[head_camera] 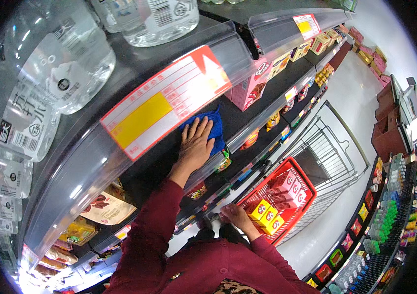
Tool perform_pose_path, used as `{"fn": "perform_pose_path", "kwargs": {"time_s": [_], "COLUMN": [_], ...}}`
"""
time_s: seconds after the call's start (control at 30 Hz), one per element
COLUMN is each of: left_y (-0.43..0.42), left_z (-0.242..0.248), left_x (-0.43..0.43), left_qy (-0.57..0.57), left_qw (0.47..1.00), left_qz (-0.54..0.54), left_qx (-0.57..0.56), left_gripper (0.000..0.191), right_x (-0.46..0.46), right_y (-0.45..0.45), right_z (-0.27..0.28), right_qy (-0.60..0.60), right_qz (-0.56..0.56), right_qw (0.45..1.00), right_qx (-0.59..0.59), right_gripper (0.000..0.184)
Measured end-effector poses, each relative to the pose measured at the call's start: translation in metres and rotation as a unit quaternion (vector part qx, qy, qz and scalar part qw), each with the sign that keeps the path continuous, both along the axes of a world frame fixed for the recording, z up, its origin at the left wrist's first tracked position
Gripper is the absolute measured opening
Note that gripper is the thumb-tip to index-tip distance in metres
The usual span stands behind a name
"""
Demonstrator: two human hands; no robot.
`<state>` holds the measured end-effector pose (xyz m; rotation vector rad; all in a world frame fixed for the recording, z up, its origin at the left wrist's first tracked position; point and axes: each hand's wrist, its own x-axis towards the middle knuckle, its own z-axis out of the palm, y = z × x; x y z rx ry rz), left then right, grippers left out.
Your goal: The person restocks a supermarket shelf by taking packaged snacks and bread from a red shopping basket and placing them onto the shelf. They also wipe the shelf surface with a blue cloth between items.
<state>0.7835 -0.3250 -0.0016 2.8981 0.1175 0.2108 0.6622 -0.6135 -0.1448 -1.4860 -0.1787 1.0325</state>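
My left hand (196, 141) lies palm down on a blue cloth (215, 128), pressing it against the dark shelf board (160, 145) below the upper shelf. The fingers are stretched out, and part of the cloth is hidden under them. Just beyond the cloth stands a pink box (247, 90). A red-and-white price tag (168, 101) on the upper shelf's clear edge strip hangs close over my fingers. My right hand (238, 217) is held low before my body with its fingers curled, and nothing shows in it. Beside it is a red basket (307, 183).
The basket holds yellow boxes (265, 217) and pink boxes (285, 187) and sits in a metal shopping cart (326, 147). Large clear bottles (72, 70) crowd the upper shelf. A paper-like bag (111, 209) stands nearer on the lower shelf. Another stocked rack (392, 209) lines the right side.
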Motion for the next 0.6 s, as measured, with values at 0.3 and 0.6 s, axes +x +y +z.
{"fn": "perform_pose_path", "kwargs": {"time_s": [0.3, 0.6], "left_y": [0.015, 0.031], "left_z": [0.005, -0.001], "left_x": [-0.07, -0.068], "left_qy": [-0.045, -0.216], "left_qw": [0.982, 0.928], "left_qz": [0.172, 0.199], "left_qx": [0.058, -0.229], "left_gripper": [0.05, 0.024], "right_x": [-0.008, -0.007], "right_y": [0.008, -0.006], "right_z": [-0.002, 0.008], "right_qy": [-0.024, -0.006], "right_qz": [-0.014, -0.048], "right_qw": [0.999, 0.999], "right_qx": [0.032, 0.011], "right_gripper": [0.031, 0.028]}}
